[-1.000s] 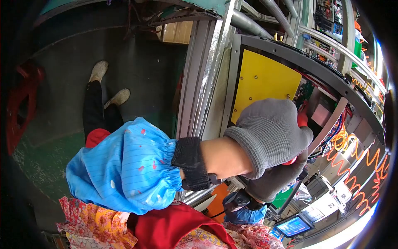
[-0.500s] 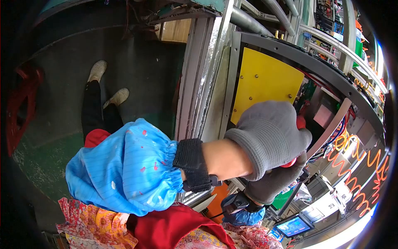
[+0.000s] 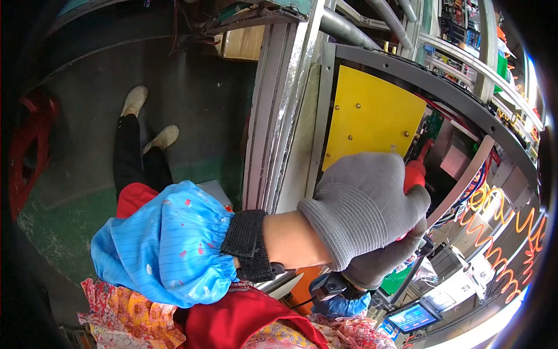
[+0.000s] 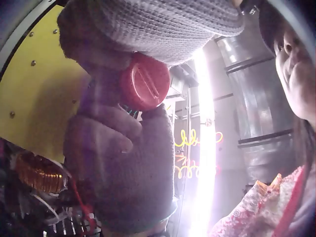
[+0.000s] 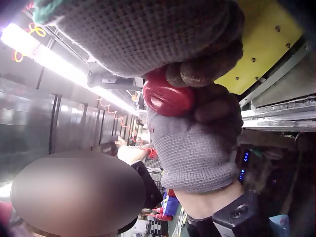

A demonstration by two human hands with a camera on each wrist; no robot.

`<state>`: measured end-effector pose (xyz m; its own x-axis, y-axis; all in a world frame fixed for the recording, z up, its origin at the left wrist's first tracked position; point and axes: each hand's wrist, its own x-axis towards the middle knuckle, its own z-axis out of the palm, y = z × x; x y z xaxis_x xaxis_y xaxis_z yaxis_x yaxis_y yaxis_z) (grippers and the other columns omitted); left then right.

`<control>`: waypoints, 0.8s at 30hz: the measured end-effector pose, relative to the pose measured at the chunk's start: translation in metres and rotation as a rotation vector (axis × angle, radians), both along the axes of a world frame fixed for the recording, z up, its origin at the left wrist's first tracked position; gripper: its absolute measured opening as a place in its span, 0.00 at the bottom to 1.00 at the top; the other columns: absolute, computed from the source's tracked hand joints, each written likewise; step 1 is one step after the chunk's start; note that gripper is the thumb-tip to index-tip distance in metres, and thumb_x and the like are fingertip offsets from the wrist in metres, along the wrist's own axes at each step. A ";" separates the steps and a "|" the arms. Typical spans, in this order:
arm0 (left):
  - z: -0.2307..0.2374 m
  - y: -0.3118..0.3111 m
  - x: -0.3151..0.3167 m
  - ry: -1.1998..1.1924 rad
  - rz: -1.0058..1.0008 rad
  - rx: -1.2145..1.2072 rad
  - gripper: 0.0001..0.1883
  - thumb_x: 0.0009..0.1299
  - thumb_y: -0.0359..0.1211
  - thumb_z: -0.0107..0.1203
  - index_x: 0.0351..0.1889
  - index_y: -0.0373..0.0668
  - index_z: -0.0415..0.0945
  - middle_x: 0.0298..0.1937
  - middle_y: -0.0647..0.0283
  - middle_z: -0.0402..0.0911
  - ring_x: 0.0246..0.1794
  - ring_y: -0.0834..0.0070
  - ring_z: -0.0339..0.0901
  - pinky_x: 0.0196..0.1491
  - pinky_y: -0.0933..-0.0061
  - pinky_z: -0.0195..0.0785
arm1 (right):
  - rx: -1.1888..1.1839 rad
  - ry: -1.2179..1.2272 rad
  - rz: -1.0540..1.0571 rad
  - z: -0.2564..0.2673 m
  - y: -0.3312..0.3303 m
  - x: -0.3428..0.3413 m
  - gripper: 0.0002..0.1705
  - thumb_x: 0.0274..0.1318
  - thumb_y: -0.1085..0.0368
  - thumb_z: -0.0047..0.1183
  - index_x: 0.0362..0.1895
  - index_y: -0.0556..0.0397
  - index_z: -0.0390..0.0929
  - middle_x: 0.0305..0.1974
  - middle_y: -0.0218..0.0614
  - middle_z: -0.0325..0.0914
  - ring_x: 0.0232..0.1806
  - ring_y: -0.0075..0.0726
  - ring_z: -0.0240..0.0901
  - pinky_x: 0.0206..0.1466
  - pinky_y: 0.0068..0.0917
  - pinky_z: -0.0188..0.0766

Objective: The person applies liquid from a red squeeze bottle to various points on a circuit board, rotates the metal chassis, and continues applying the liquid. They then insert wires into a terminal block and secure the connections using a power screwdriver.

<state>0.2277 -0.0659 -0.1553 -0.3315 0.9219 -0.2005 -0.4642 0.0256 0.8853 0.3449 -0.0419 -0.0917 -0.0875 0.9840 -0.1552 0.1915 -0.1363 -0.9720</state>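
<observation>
My left hand (image 3: 366,203), in a grey knit glove, grips a red-handled tool (image 3: 414,174) at the open cabinet, beside a yellow plate (image 3: 372,110). Its tapered red front reaches into the dark recess; the tip is hidden. Close below, my right hand (image 3: 381,262), gloved too, curls round the same handle, partly covered by the left. In the left wrist view, a round, ridged red end cap (image 4: 148,81) pokes out between both hands. From the right wrist, the red end (image 5: 168,96) shows with gloved fingers wrapped beside it.
A grey cabinet frame (image 3: 401,64) surrounds the work, with wire bundles (image 3: 478,183) on its right side. A copper coil (image 4: 39,173) sits inside, near the hands. Metal rails (image 3: 285,116) run alongside. Orange coiled hoses (image 3: 494,238) and a lit screen (image 3: 412,316) are farther off.
In the head view, my left hand has shifted slightly left and down, along with the red handle. More of the tool's red front shows. Both hands keep their grip.
</observation>
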 end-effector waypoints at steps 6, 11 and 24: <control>0.000 0.006 -0.002 -0.038 -0.041 -0.008 0.27 0.67 0.52 0.54 0.19 0.37 0.76 0.16 0.52 0.76 0.21 0.54 0.81 0.29 0.56 0.74 | 0.096 -0.127 -0.072 -0.002 0.001 -0.006 0.28 0.66 0.54 0.46 0.59 0.65 0.73 0.53 0.53 0.78 0.53 0.47 0.80 0.59 0.47 0.78; 0.003 0.009 -0.001 -0.049 -0.029 -0.001 0.26 0.66 0.51 0.54 0.20 0.36 0.77 0.16 0.51 0.76 0.20 0.55 0.81 0.29 0.56 0.74 | 0.093 -0.086 -0.031 -0.002 0.000 -0.014 0.25 0.67 0.51 0.47 0.56 0.58 0.75 0.48 0.45 0.79 0.48 0.40 0.79 0.54 0.40 0.76; 0.006 0.017 -0.007 -0.071 -0.116 0.029 0.25 0.64 0.50 0.53 0.21 0.34 0.78 0.15 0.50 0.76 0.21 0.52 0.81 0.30 0.54 0.75 | 0.028 -0.011 -0.046 0.004 0.007 -0.006 0.28 0.68 0.53 0.42 0.60 0.65 0.70 0.50 0.52 0.78 0.51 0.46 0.80 0.57 0.45 0.78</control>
